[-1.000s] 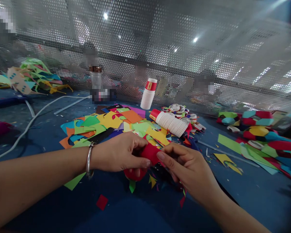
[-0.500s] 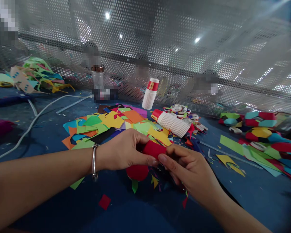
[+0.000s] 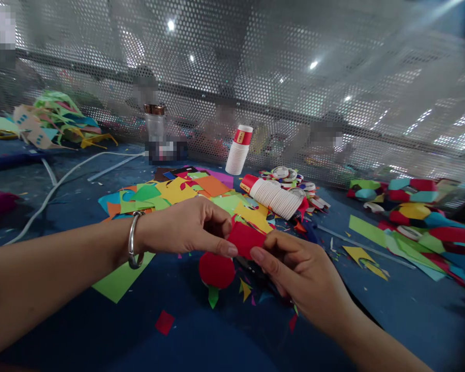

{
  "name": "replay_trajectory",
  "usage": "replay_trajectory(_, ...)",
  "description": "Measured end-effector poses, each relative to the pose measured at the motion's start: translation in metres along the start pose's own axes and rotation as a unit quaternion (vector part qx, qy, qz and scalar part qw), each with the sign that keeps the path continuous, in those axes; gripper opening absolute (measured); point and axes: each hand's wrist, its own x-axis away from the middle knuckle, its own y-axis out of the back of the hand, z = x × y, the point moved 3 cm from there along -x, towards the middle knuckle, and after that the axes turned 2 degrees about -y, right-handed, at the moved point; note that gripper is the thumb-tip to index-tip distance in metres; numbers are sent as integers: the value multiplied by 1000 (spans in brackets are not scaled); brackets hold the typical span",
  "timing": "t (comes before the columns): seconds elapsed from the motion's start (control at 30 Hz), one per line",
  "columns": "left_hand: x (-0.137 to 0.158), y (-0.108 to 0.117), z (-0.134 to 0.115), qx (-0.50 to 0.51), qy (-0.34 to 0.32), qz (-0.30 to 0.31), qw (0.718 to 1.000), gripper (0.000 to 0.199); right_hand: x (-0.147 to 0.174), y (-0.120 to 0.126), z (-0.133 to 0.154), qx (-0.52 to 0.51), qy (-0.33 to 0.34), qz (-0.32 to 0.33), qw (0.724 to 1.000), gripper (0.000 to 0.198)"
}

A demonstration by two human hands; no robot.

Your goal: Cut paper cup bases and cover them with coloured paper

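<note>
A small piece of red paper is stretched between my two hands above the blue table. My left hand, with a silver bangle at the wrist, pinches its left edge between thumb and fingers. The right edge is pinched by my right hand. Something dark, partly hidden, shows under the right fingers; I cannot make out what it is. Just below the paper lies a red round cutout with a green pointed tip. A red paper square rests nearer to me.
Coloured paper scraps are heaped behind my hands. One stack of paper cups stands upright; another stack lies on its side. Colourful paper crafts sit at the right. A white cable crosses the left, and a perforated metal screen rises behind.
My left hand has shifted left along the red paper, which now shows more of its surface. More of the red round cutout and the green sheet is uncovered.
</note>
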Motion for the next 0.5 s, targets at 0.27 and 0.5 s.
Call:
replay_trajectory(0.27, -9, -9, 0, 69, 2, -35, 997, 18, -2, -4, -1, 4, -20, 42, 999, 35)
replay_trajectory(0.5, -12, -16, 8, 228, 59, -112, 965, 25, -2, 0, -2, 36, -13, -20, 999, 28)
